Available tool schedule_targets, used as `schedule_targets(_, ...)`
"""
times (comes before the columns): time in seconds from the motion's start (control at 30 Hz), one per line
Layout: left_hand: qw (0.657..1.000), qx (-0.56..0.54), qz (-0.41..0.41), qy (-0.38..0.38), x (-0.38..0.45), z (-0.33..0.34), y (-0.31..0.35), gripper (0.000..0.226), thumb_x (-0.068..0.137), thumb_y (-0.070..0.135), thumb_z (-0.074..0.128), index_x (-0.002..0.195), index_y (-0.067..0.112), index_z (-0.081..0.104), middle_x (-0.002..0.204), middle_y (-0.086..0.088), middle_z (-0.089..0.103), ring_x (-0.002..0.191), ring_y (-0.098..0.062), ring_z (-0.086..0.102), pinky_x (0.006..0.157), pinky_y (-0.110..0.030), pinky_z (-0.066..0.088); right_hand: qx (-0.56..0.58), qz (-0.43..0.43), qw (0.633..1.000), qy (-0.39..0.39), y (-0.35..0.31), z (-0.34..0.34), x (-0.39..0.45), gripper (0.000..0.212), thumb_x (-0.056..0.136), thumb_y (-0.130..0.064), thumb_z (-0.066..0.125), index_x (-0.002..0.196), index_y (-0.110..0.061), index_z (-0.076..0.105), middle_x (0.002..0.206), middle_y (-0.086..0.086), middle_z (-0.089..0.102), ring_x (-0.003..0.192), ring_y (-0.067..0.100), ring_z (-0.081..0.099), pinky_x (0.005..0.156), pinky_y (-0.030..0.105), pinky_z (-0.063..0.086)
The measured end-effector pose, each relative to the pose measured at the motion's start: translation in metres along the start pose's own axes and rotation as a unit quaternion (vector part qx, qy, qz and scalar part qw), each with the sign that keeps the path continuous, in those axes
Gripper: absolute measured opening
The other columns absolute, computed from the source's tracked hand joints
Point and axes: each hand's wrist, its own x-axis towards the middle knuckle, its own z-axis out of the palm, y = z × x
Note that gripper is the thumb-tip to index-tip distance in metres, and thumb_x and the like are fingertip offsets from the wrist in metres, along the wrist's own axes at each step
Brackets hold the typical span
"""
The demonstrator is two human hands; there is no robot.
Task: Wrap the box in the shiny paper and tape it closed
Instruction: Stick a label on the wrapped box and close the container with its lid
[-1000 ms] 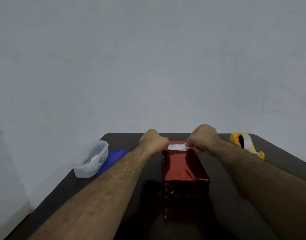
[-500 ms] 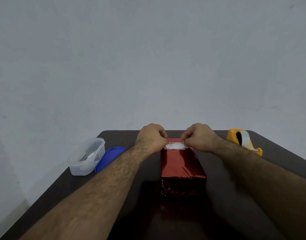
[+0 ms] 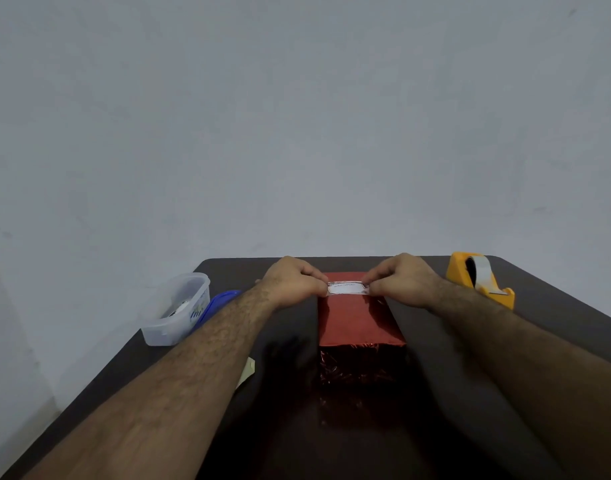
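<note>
Head view, box: we are seeing the box (image 3: 357,320) standing on the dark table (image 3: 539,341) near its middle, already covered in shiny red paper (image 3: 361,370), which is looking crinkled on the face toward us.
Head view, label: a small white label (image 3: 347,288) with a dark border is lying across the far top edge of the box; its writing is too small for us to read.
Head view, left hand: we are watching the left hand (image 3: 292,281) pinching the left end of the label, fingers curled, knuckles up.
Head view, right hand: the right hand (image 3: 402,279) is pinching the right end of the label in the same way, fingers curled round it.
Head view, tape: a yellow tape dispenser (image 3: 479,278) is sitting at the far right of the table, apart from the box.
Head view, container: we are noticing a clear plastic tub (image 3: 177,311) at the left edge, with a blue lid (image 3: 217,304) leaning just beside it.
Head view, scrap: a pale scrap of paper (image 3: 248,372) is peeking out beside the left forearm.
Head view, backdrop: a plain grey wall (image 3: 304,116) is filling the view behind the table.
</note>
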Motion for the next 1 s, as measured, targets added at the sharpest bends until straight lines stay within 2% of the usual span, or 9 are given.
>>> schedule_targets(0.13, 1.000, -0.012, 0.000, 0.027, -0.006, 0.002, 0.001, 0.036, 0.044, 0.048, 0.074, 0.079, 0.048, 0.082, 0.088, 0.032, 0.076, 0.109, -0.004, 0.068, 0.118, -0.052, 0.043, 0.013, 0.039, 0.997, 0.069, -0.006, 0.008, -0.006, 0.026, 0.086, -0.005, 0.067, 0.086, -0.023, 0.086, 0.093, -0.012, 0.079, 0.097, 0.005, 0.068, 0.082, 0.023, 0.057)
schedule_targets(0.27, 0.997, -0.025, 0.012, 0.073, -0.017, -0.004, -0.006, 0.033, 0.048, 0.053, 0.069, 0.080, 0.054, 0.077, 0.083, 0.034, 0.073, 0.102, -0.006, 0.070, 0.111, -0.055, 0.049, -0.022, 0.034, 0.991, 0.126, -0.022, 0.017, -0.012, 0.033, 0.087, 0.000, 0.057, 0.086, -0.021, 0.083, 0.096, -0.004, 0.078, 0.096, 0.014, 0.071, 0.076, 0.027, 0.061)
schedule_targets(0.4, 0.987, -0.039, 0.025, 0.151, -0.032, -0.027, -0.024, 0.023, 0.063, 0.042, 0.071, 0.082, 0.055, 0.075, 0.084, 0.030, 0.073, 0.097, -0.006, 0.072, 0.104, -0.051, 0.055, -0.059, 0.003, 0.993, 0.100, -0.056, 0.032, -0.020, 0.033, 0.085, -0.002, 0.058, 0.088, -0.028, 0.080, 0.098, -0.009, 0.077, 0.098, 0.012, 0.070, 0.083, 0.027, 0.058)
schedule_targets(0.53, 0.969, 0.029, 0.043, 0.240, -0.062, -0.065, -0.050, 0.017, 0.084, 0.037, 0.075, 0.101, 0.041, 0.075, 0.110, 0.020, 0.073, 0.108, -0.010, 0.068, 0.109, -0.048, 0.051, -0.086, -0.041, 0.994, 0.055, -0.104, 0.065, -0.025, 0.029, 0.084, -0.010, 0.060, 0.093, -0.030, 0.079, 0.107, -0.009, 0.076, 0.104, 0.014, 0.068, 0.095, 0.030, 0.058)
schedule_targets(0.67, 0.927, 0.184, 0.008, 0.326, -0.089, -0.102, -0.093, 0.046, 0.094, 0.056, 0.068, 0.133, 0.031, 0.067, 0.138, 0.007, 0.064, 0.130, -0.021, 0.055, 0.109, -0.048, 0.037, -0.117, -0.049, 0.992, -0.006, -0.151, 0.114, -0.022, 0.026, 0.089, -0.013, 0.062, 0.107, -0.022, 0.078, 0.108, -0.003, 0.073, 0.098, 0.016, 0.066, 0.083, 0.028, 0.055)
schedule_targets(0.8, 0.899, 0.240, -0.019, 0.365, -0.110, -0.109, -0.134, 0.088, 0.087, 0.071, 0.066, 0.157, 0.023, 0.043, 0.152, -0.002, 0.054, 0.139, -0.029, 0.046, 0.110, -0.051, 0.031, -0.152, 0.000, 0.988, -0.029, -0.180, 0.169, -0.017, 0.025, 0.089, -0.026, 0.062, 0.109, -0.014, 0.072, 0.108, 0.004, 0.072, 0.094, 0.023, 0.067, 0.078, 0.034, 0.059)
schedule_targets(0.83, 0.903, 0.237, -0.030, 0.356, -0.112, -0.107, -0.141, 0.098, 0.085, 0.074, 0.066, 0.162, 0.021, 0.035, 0.155, -0.004, 0.052, 0.141, -0.030, 0.045, 0.112, -0.053, 0.030, -0.159, 0.025, 0.987, -0.028, -0.183, 0.181, -0.017, 0.030, 0.091, -0.035, 0.062, 0.112, -0.014, 0.069, 0.114, 0.006, 0.071, 0.100, 0.026, 0.067, 0.081, 0.035, 0.058)
schedule_targets(0.9, 0.919, 0.224, -0.072, 0.316, -0.112, -0.106, -0.152, 0.116, 0.081, 0.078, 0.066, 0.167, 0.017, 0.017, 0.158, -0.007, 0.049, 0.142, -0.033, 0.047, 0.115, -0.054, 0.030, -0.180, 0.092, 0.978, -0.040, -0.183, 0.205, -0.016, 0.061, 0.088, -0.061, 0.063, 0.130, -0.016, 0.064, 0.131, 0.007, 0.065, 0.118, 0.029, 0.062, 0.095, 0.037, 0.055)
schedule_targets(1.0, 0.936, 0.160, -0.123, 0.287, -0.107, -0.107, -0.157, 0.128, 0.077, 0.072, 0.075, 0.168, 0.015, 0.006, 0.152, -0.012, 0.056, 0.135, -0.037, 0.056, 0.112, -0.051, 0.044, -0.199, 0.149, 0.968, -0.045, -0.180, 0.223, -0.013, 0.098, 0.074, -0.082, 0.065, 0.146, -0.017, 0.054, 0.140, 0.007, 0.055, 0.129, 0.030, 0.054, 0.102, 0.039, 0.051)
